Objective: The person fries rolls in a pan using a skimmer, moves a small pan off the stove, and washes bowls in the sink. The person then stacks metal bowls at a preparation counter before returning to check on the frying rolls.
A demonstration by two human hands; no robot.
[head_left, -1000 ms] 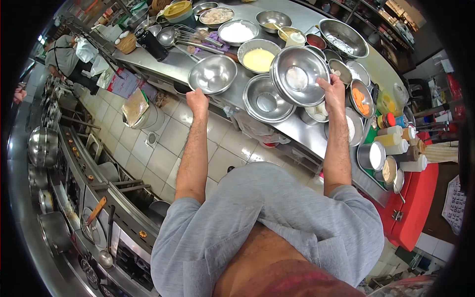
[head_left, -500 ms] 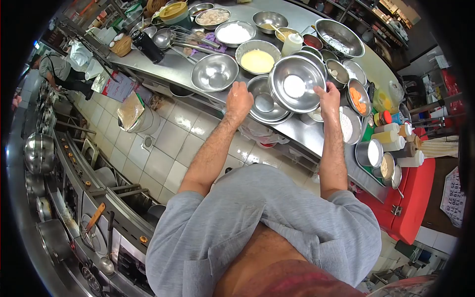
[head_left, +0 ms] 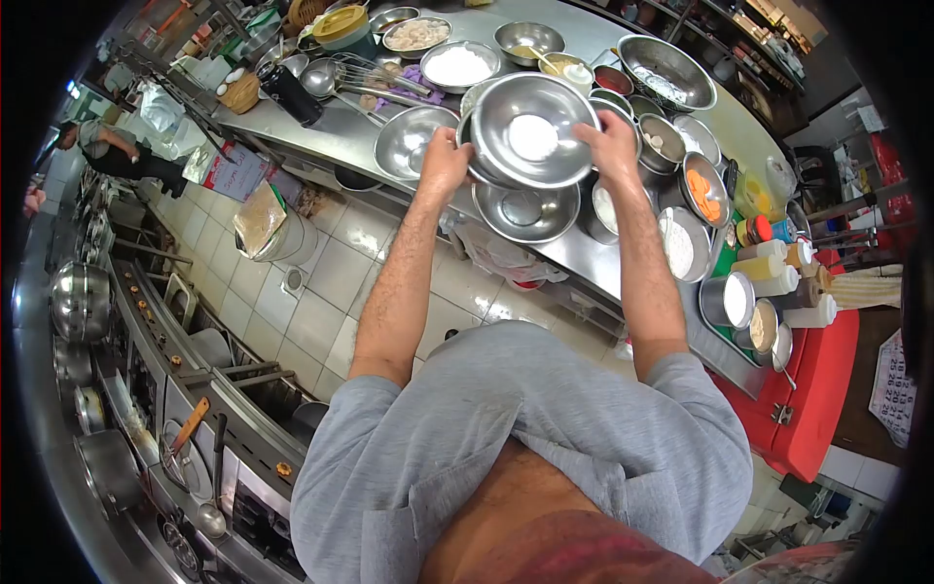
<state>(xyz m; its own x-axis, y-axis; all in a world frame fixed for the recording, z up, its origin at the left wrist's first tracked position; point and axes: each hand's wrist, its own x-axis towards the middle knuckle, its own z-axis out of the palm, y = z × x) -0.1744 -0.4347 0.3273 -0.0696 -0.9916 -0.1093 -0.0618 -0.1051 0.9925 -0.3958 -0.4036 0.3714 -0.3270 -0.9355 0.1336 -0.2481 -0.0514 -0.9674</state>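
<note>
My right hand [head_left: 610,142] is closed on the rim of a shiny metal bowl [head_left: 535,138], tilted toward me above the counter. My left hand [head_left: 445,159] grips the left rim of a second metal bowl [head_left: 474,167], mostly hidden behind the first. Below them another metal bowl [head_left: 525,216] rests at the counter's front edge. To the left, close to my left hand, sits a further metal bowl [head_left: 413,141]. A bowl of white powder [head_left: 459,66] stands beyond the held bowls.
Sliced carrots [head_left: 702,193] fill a bowl at the right, near a pot of white contents [head_left: 725,302] and several squeeze bottles [head_left: 764,271]. Whisks [head_left: 379,78] lie at the back left. Behind me runs a stove [head_left: 175,365]. A person [head_left: 107,146] bends at the far left.
My right hand has carried its bowl leftward, now covering the yellow-filled bowl. My left hand has moved up and taken hold of a second bowl, which has left the stack at the front edge.
</note>
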